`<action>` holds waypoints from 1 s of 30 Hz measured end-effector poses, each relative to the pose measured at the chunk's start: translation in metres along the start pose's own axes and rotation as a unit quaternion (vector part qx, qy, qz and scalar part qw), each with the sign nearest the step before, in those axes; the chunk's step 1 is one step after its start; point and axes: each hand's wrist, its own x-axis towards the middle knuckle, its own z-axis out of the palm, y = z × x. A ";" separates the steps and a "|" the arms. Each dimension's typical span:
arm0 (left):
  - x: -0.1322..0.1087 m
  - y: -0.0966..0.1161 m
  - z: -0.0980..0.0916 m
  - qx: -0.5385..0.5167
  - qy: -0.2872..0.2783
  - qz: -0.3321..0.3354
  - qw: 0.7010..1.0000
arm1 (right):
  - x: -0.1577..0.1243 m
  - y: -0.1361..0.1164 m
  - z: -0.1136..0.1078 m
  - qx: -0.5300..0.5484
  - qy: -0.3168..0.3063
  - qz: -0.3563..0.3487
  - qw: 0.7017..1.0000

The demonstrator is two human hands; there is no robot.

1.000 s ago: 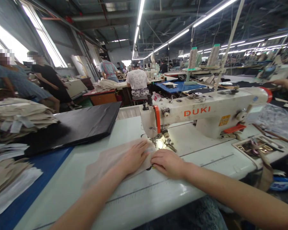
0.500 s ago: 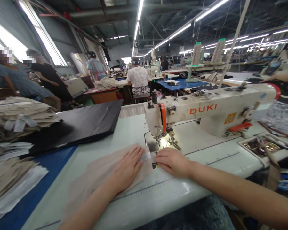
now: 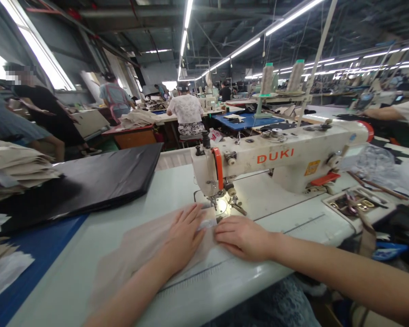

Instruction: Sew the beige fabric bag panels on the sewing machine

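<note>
A beige fabric piece [image 3: 136, 245] lies on the pale sewing table, with a small whitish strip [image 3: 207, 223] near its right end. My left hand [image 3: 184, 236] rests flat on the fabric, fingers stretched out toward the machine. At the fabric's right edge, my right hand [image 3: 241, 237] has its fingers bent and pressed together on the cloth; its thumb is partly hidden. Just beyond both hands is the lit needle area [image 3: 222, 206] of a white sewing machine [image 3: 276, 156] marked DUKI. The far edge of the fabric lies close to the presser foot.
A black folded sheet [image 3: 112, 175] and stacked beige pieces [image 3: 17, 170] lie at the left. To the right, a tray [image 3: 357, 204] holds metal rings and small tools. Thread cones [image 3: 267, 79] stand behind the machine. Several other people work farther back.
The view has turned right, so the surroundings appear farther left. The fabric and both hands have moved a little closer to the needle area, and my right hand now meets the fabric's edge.
</note>
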 end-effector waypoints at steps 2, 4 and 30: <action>0.004 0.002 -0.003 -0.013 0.014 0.040 0.999 | 0.000 -0.002 0.003 0.001 -0.010 -0.007 1.000; 0.009 0.004 -0.007 -0.028 0.005 0.067 0.997 | 0.000 -0.003 0.005 -0.002 -0.013 -0.008 1.000; 0.010 0.008 0.003 0.006 0.026 0.075 0.997 | 0.000 -0.002 0.010 -0.014 0.009 0.021 1.000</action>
